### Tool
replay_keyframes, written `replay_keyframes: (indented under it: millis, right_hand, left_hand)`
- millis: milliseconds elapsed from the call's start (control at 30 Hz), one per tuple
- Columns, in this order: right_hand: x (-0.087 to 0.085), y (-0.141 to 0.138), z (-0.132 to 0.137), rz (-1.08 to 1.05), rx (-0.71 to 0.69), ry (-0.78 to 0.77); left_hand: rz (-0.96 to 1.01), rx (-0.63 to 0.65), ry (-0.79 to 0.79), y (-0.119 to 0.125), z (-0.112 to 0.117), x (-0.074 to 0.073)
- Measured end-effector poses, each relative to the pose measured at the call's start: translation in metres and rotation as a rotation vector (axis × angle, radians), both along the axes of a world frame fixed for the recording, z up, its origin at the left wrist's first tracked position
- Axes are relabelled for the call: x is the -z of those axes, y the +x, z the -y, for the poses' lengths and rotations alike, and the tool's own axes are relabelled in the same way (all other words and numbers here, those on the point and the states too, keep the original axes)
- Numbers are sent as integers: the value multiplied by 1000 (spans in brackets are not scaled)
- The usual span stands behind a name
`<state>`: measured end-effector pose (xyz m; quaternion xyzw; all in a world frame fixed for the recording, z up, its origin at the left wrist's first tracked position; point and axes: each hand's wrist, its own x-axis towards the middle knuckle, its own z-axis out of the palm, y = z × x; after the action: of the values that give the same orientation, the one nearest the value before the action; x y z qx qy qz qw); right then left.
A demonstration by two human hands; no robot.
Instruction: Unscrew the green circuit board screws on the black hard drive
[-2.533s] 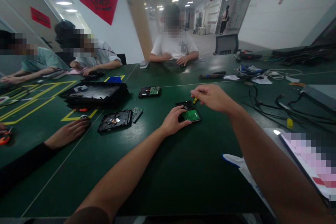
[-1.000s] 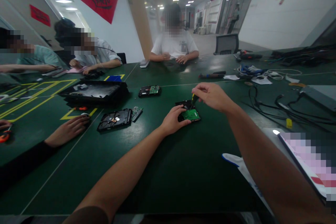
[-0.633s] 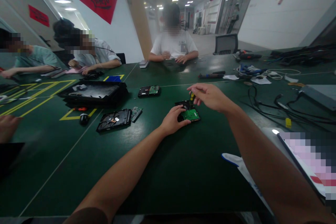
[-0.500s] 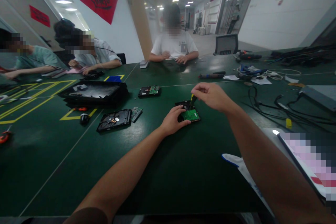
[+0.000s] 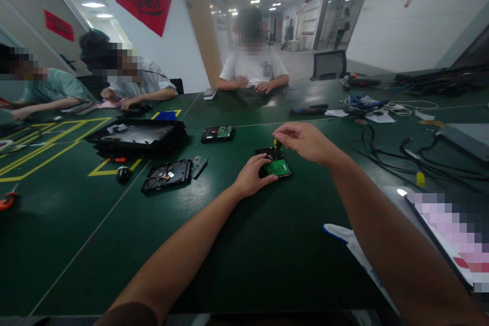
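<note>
A hard drive (image 5: pixel 281 168) with a green circuit board lies on the dark green table in front of me. My left hand (image 5: pixel 252 175) grips its left side, thumb along the near edge and fingers over the far left corner. Above it, my right hand (image 5: pixel 300 140) pinches the yellow-and-black handle of a small screwdriver (image 5: pixel 276 146), which stands nearly upright over the drive. Its tip is too small to make out. To the left lie another hard drive (image 5: pixel 167 177), a loose circuit board (image 5: pixel 198 166) and, farther back, a third hard drive (image 5: pixel 217 133).
Stacked black trays (image 5: pixel 135 135) stand at the left, near a black-and-white object (image 5: pixel 123 173). Black cables (image 5: pixel 401 153), a metal box (image 5: pixel 471 140) and a white glove (image 5: pixel 353 239) lie to the right. A person (image 5: pixel 252 69) sits across the table; others sit at the left.
My right hand and the screwdriver have shifted slightly left over the drive, and the screwdriver now stands more upright. My left hand and the drive have stayed put.
</note>
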<state>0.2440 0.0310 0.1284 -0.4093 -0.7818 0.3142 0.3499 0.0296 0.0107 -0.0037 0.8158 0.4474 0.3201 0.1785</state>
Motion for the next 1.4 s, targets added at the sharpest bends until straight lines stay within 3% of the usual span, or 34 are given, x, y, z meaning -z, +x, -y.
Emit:
replay_keyframes:
  millis: [200,467,633,767,1067,1233,1333,1400]
  right_hand:
    - [3,2,-3,18,156,15]
    - [4,1,-3,-75,-42,-116]
    - [4,5,-5,4,66,13]
    - [4,5,-5,11,164,-4]
    - [2,0,-2,-103,4,-113]
    - [3,4,-5,-13,140,16]
    - [4,4,-5,-7,180,-12]
    - [4,3,-4,-30,135,-48]
  left_hand:
    - [7,-2,-12,1,1,-2]
    - [11,-3,-12,1,0,0]
    - [-2,-4,-7,0,0,0]
    - [-8,0,-12,0,0,-1]
    - [0,1,-9,0,0,0]
    - [-5,-3,-13,-1,0,0]
    - [-8,-1,-18,0,1,-2]
    - [-9,0,-15,0,2,-3]
